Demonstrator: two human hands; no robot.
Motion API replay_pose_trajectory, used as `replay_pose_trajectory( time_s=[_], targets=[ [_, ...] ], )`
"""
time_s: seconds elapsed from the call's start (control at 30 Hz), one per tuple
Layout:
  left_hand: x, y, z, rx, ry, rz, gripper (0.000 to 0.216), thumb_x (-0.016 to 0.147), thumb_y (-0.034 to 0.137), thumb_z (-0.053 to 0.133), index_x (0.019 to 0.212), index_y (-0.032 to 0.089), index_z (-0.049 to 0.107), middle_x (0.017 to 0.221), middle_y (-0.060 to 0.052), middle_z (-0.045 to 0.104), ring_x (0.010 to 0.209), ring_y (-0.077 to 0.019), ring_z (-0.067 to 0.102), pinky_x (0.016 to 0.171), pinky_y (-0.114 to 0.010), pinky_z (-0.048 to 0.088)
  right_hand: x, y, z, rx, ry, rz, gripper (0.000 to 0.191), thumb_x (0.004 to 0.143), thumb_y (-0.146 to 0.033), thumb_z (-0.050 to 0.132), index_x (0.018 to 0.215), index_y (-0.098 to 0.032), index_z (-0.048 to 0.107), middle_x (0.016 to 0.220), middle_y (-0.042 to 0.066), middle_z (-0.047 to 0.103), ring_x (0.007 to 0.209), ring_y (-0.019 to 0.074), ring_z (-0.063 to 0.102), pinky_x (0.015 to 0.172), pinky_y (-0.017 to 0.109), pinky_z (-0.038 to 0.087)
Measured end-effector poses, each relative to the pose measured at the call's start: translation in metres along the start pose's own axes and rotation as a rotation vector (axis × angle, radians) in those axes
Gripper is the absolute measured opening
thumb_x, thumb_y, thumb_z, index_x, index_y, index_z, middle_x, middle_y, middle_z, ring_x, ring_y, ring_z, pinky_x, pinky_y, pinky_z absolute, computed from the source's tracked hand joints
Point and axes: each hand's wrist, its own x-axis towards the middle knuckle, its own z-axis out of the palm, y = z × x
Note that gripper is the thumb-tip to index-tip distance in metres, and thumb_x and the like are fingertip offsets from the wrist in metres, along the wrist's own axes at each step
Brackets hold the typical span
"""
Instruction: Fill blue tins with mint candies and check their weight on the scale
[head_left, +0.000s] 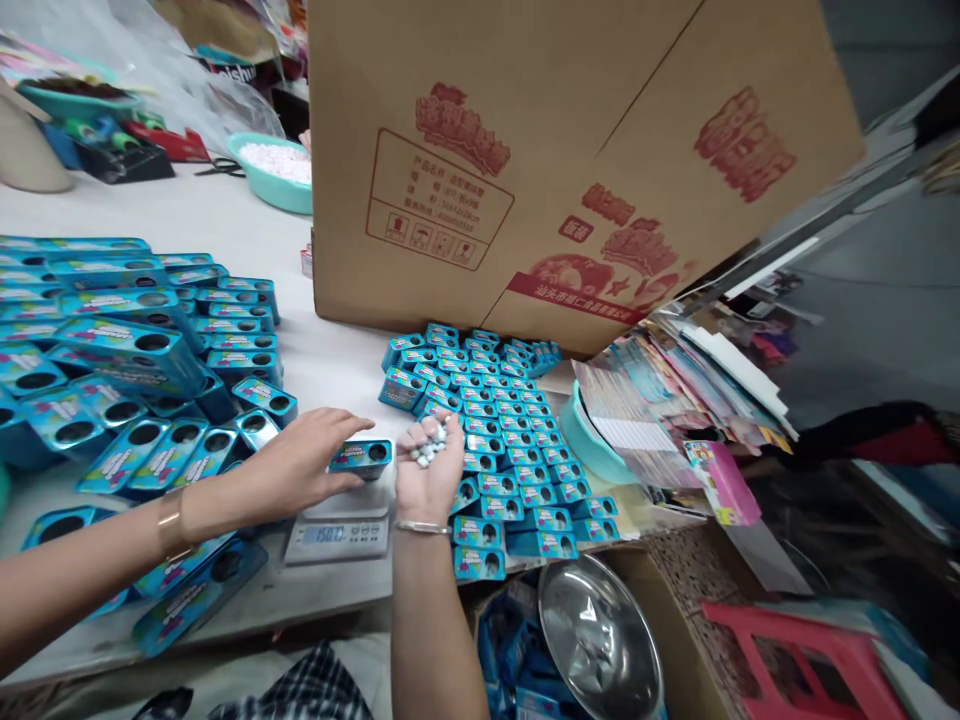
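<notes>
My left hand [304,465] has its thumb and fingers around the left end of a small blue box [361,456] with a round dark hole in its top. Under that box is a digital scale [337,538], its lit display reading about 150.7. Close to the box's right side, my right hand [431,480] is cupped, palm up, around a small heap of white candy pellets [429,445]. Many similar blue boxes [480,482] stand in rows just right of my right hand, and more blue boxes [142,350] crowd the table left of my left hand.
A large cardboard carton [465,240] rises behind the rows. At the back, a turquoise basin [277,195] holds white pellets. Printed cards [637,420] pile over another basin on the right. Below the table edge, a metal bowl [600,640] rests over blue boxes near a red stool [810,650].
</notes>
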Motion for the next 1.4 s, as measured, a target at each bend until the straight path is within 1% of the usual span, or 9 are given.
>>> replay_pose_trajectory(
  time_s=[0.1,0.23,0.43,0.63,0.8,0.93,1.07,1.2,1.4],
  targets=[
    [0.004,0.000,0.009,-0.009,-0.024,-0.030,0.057,0.074,0.039,0.072,0.126,0.021,0.057,0.119,-0.010,0.064,0.114,-0.0289,0.057,0.096,-0.039,0.045,0.006,0.019,0.004,-0.068,0.039,-0.048,0.012,0.087,-0.032,0.051,0.084,-0.021,0.048,0.056,-0.012,0.038,0.043,0.0036,0.035,0.046,0.016,0.033],
    [0.004,-0.002,0.016,-0.008,-0.037,-0.053,0.057,0.074,0.036,0.073,0.126,0.020,0.056,0.119,-0.011,0.064,0.112,-0.0290,0.057,0.096,-0.040,0.044,0.011,0.026,0.001,-0.110,0.019,-0.088,0.012,0.086,-0.033,0.053,0.084,-0.021,0.049,0.055,-0.012,0.038,0.042,0.0036,0.033,0.043,0.016,0.028],
    [0.001,-0.008,0.013,-0.028,0.009,-0.014,0.055,0.077,0.041,0.069,0.126,0.020,0.056,0.119,-0.011,0.064,0.111,-0.0287,0.058,0.096,-0.040,0.044,0.019,0.001,-0.013,-0.076,-0.037,-0.040,0.013,0.085,-0.031,0.051,0.078,-0.022,0.044,0.053,-0.013,0.034,0.037,0.0039,0.026,0.037,0.016,0.018],
    [-0.007,-0.021,-0.008,-0.088,0.054,-0.048,0.059,0.080,0.052,0.063,0.129,0.021,0.054,0.121,-0.011,0.063,0.113,-0.0277,0.057,0.096,-0.039,0.044,0.019,-0.033,-0.030,-0.077,-0.182,-0.068,0.015,0.083,-0.027,0.055,0.075,-0.021,0.044,0.053,-0.012,0.035,0.038,0.0039,0.029,0.037,0.015,0.021],
    [-0.015,-0.019,-0.023,-0.073,0.078,-0.054,0.053,0.084,0.051,0.059,0.127,0.021,0.055,0.113,-0.008,0.064,0.105,-0.0254,0.060,0.092,-0.038,0.045,0.013,-0.041,-0.031,-0.081,-0.255,-0.106,0.014,0.082,-0.025,0.058,0.076,-0.021,0.045,0.054,-0.012,0.036,0.039,0.0034,0.030,0.037,0.014,0.023],
    [-0.017,-0.014,-0.024,0.050,0.065,-0.024,0.036,0.089,0.045,0.052,0.115,0.022,0.064,0.105,-0.007,0.067,0.100,-0.0250,0.060,0.089,-0.038,0.044,0.011,-0.037,-0.029,-0.017,-0.202,-0.071,0.012,0.085,-0.025,0.054,0.077,-0.021,0.046,0.054,-0.011,0.038,0.038,0.0038,0.030,0.036,0.015,0.022],
    [-0.017,-0.010,-0.020,0.150,0.056,0.008,0.031,0.091,0.041,0.049,0.107,0.022,0.067,0.100,-0.007,0.068,0.096,-0.0257,0.059,0.087,-0.039,0.041,0.011,-0.028,-0.027,-0.025,-0.197,-0.046,0.012,0.084,-0.026,0.054,0.078,-0.021,0.045,0.055,-0.012,0.038,0.038,0.0036,0.030,0.037,0.015,0.021],
    [-0.015,-0.009,-0.016,0.167,0.054,0.036,0.026,0.091,0.036,0.049,0.104,0.023,0.068,0.095,-0.006,0.068,0.093,-0.0253,0.058,0.086,-0.039,0.039,0.013,-0.013,-0.021,-0.047,-0.161,-0.017,0.014,0.084,-0.029,0.054,0.078,-0.022,0.043,0.053,-0.012,0.035,0.038,0.0036,0.027,0.037,0.015,0.020],
    [-0.009,-0.007,-0.006,0.173,0.044,0.069,0.019,0.089,0.031,0.050,0.092,0.024,0.068,0.085,-0.005,0.066,0.086,-0.0237,0.057,0.082,-0.038,0.037,0.019,0.006,-0.007,-0.156,-0.101,-0.061,0.017,0.084,-0.036,0.051,0.079,-0.023,0.043,0.054,-0.013,0.033,0.038,0.0036,0.027,0.039,0.017,0.023]
  ],
)
